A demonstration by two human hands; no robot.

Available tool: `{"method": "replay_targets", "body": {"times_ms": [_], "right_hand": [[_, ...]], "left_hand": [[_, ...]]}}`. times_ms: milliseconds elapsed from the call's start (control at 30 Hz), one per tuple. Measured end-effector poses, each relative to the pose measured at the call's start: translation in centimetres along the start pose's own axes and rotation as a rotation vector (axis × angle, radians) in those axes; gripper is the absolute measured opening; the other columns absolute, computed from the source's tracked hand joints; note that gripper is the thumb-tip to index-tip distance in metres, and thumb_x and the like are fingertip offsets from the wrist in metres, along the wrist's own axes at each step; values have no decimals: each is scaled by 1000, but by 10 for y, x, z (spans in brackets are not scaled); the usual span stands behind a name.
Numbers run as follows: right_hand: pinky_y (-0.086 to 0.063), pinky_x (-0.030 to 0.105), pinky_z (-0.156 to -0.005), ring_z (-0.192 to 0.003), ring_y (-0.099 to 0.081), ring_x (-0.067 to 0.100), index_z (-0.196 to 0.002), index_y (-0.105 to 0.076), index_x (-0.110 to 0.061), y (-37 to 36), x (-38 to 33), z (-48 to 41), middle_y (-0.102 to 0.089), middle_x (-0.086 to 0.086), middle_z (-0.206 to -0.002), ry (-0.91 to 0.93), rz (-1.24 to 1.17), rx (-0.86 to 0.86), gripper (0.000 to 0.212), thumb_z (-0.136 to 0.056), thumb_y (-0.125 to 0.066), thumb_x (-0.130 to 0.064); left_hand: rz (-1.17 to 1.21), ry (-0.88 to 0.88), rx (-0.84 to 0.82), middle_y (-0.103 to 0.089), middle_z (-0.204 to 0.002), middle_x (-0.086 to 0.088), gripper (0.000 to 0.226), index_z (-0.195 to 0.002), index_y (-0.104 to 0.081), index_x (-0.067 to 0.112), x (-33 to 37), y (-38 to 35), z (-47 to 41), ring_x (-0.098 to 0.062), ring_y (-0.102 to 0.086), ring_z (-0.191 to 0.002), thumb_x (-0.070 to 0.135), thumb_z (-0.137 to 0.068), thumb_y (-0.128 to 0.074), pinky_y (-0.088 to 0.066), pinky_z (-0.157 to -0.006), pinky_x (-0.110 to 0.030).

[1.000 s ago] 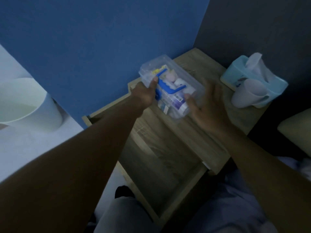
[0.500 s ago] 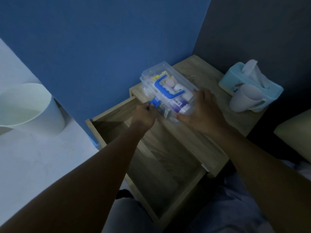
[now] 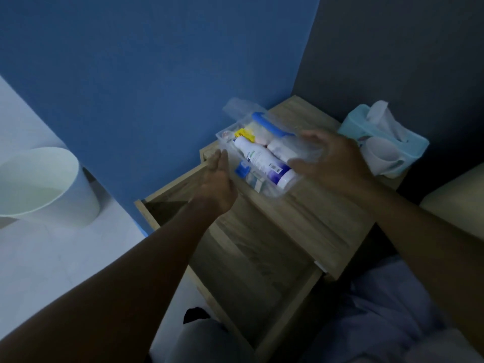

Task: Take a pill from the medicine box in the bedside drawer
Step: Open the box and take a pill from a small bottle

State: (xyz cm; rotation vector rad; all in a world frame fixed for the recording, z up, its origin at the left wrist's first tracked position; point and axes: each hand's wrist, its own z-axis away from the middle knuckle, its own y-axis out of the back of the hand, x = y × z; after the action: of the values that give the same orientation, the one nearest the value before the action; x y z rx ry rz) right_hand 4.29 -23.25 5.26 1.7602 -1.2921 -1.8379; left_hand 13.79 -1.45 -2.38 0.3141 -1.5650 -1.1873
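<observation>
Item: medicine box (image 3: 258,163), clear, on the bedside table (image 3: 309,216) above the open drawer (image 3: 262,271). My right hand (image 3: 332,158) gripped its raised lid (image 3: 264,124); my left hand (image 3: 218,184) lay spread, touching the near wall. Advice: brace the base, swing the lid fully back.

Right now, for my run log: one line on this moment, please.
medicine box: on nightstand, lid open | left hand: open beside box | right hand: on lid | drawer: open

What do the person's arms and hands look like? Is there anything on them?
Both arms are bare, with no sleeves in view. The left hand and right hand have no gloves, and no watch, ring or bracelet shows. The dim light hides finer details.
</observation>
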Motion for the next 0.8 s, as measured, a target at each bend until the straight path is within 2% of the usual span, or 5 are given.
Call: {"method": "replay_targets", "body": {"times_ms": [100,300,433,533,800], "right_hand": [[-45,1,-73,-92,-60,-18,-117,-71,-27,23,-3,-15,-70,-18,-102,96,-37,116,43,-76,-78,-34],[-40,-2,-82,-106,-67,18,-119,-71,-9,29,27,-45,-73,6,-114,23,-3,446,27,-96,-58,-17],[-34,40,-117,-140,-43,32,-155,-27,-7,-6,50,-48,-43,20,-153,-282,-5,379,58,-101,-49,-13],[-25,36,-121,-147,-32,30,-159,-1,-9,-41,58,-40,-25,19,-163,-472,-67,262,73,-102,-46,-12],[-26,30,-116,-147,-31,28,-155,-25,-4,-41,51,-44,-32,16,-159,-361,19,348,69,-94,-57,-8]], "left_hand": [[-147,-100,-16,8,-164,-15,77,-154,1,2,4,6,-12,-26,6,-152,3,-92,-44,-9,-124,-37],[-288,-155,-65,14,-164,-9,90,-154,8,11,3,-6,-23,-24,11,-152,3,-86,-50,-9,-125,-41],[-336,-186,-11,13,-164,-10,86,-154,9,10,0,-12,-24,-24,10,-152,6,-88,-46,-4,-125,-38],[-360,-196,-1,15,-164,-10,85,-154,11,10,-1,-12,-22,-24,12,-151,4,-89,-44,-2,-124,-38],[-409,-203,-8,15,-164,-11,80,-154,10,9,-1,-12,-28,-25,11,-151,5,-91,-39,-1,-121,-35]]}}
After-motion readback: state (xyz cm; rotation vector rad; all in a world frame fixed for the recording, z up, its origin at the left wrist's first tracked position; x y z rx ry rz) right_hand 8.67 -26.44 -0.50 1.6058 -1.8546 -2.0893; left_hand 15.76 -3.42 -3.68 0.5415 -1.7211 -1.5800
